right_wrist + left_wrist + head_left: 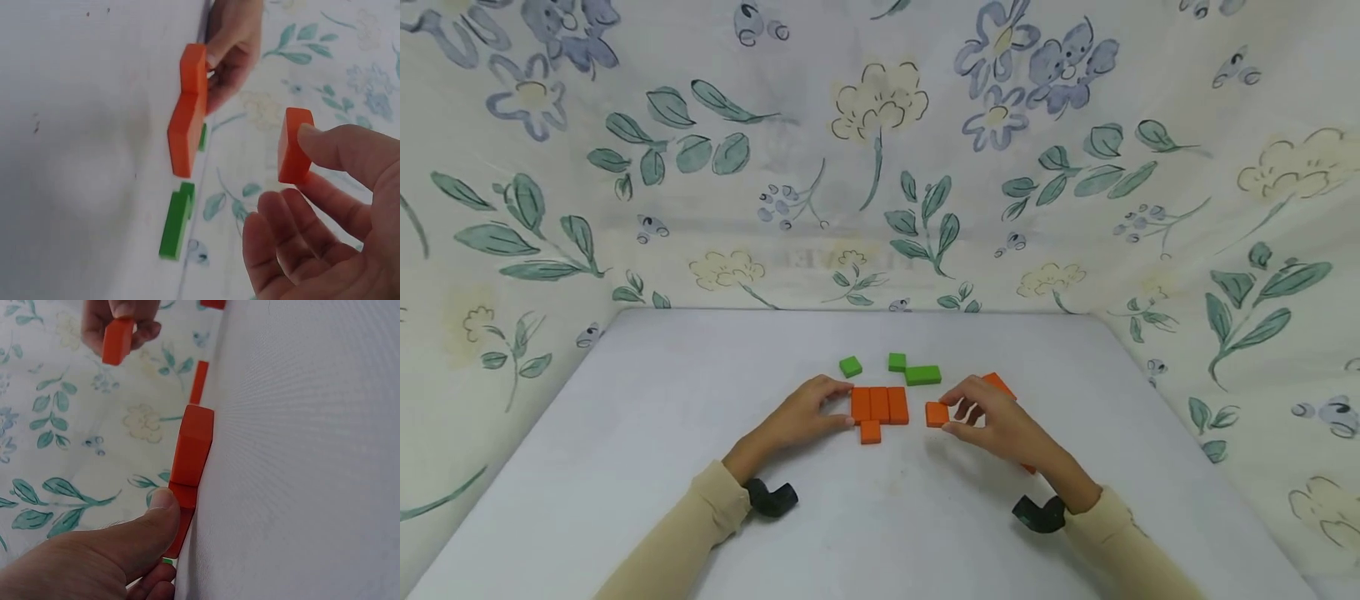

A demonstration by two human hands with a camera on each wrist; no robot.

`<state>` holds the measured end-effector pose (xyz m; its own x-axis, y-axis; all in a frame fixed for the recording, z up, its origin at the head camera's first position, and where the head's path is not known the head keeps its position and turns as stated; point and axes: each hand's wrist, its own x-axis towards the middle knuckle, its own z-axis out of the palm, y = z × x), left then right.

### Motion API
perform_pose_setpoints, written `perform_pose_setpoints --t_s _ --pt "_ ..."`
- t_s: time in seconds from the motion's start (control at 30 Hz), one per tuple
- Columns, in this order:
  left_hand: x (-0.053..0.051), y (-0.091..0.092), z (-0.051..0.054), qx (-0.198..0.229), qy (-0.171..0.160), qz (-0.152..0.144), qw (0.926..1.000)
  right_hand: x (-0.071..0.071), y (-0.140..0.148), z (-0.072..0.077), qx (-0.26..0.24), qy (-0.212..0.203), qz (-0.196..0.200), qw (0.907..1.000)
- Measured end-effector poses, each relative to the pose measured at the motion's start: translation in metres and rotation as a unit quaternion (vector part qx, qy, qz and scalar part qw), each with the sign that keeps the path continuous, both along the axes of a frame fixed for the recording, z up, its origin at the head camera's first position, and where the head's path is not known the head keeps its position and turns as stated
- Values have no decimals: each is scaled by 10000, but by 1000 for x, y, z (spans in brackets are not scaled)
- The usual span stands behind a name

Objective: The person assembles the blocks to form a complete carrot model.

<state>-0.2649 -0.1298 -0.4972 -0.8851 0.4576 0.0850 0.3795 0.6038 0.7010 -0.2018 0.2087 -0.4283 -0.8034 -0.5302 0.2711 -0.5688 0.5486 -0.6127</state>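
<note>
On my feed the right hand (pixel 998 422) pinches a square orange block (pixel 936 414), and the left hand (pixel 805 412) pinches the leftmost block (pixel 860 406) of an orange row (pixel 880 405); a small orange block (pixel 870 432) touches the row, just right of that grip. I judge these placed, with the square orange block not yet down and green blocks (pixel 922 376) apart, beyond the grips. The right wrist view shows the square orange block lifted; the head view leaves that unclear

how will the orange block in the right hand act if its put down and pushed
The orange block looks stiff, with no visible bend where the right hand pinches it. Its flat faces suggest it would slide rather than roll.
</note>
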Motion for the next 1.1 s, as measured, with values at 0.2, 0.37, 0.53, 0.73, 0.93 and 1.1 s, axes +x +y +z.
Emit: perform_pose_setpoints --t_s 0.2,0.37,0.53,0.73,0.93,1.1 --pt "0 -1 1 -73 -72 95 9999 -15 -27 -12 71 37 194 9998" --pt "0 -1 3 -39 -95 122 9999 -23 -43 -23 204 -316 157 9992" --pt "2 -1 4 1 -104 69 9999 -25 -52 -32 419 -603 92 9973" --pt "2 -2 4 -3 135 -16 9999 -23 -61 -33 372 -710 30 9968" --pt "2 -2 4 -7 114 -21 9999 -22 -65 -36 392 -681 84 9969" --pt "3 -1 4 -33 141 -35 9999 -21 -64 -37 424 -590 89 9973"
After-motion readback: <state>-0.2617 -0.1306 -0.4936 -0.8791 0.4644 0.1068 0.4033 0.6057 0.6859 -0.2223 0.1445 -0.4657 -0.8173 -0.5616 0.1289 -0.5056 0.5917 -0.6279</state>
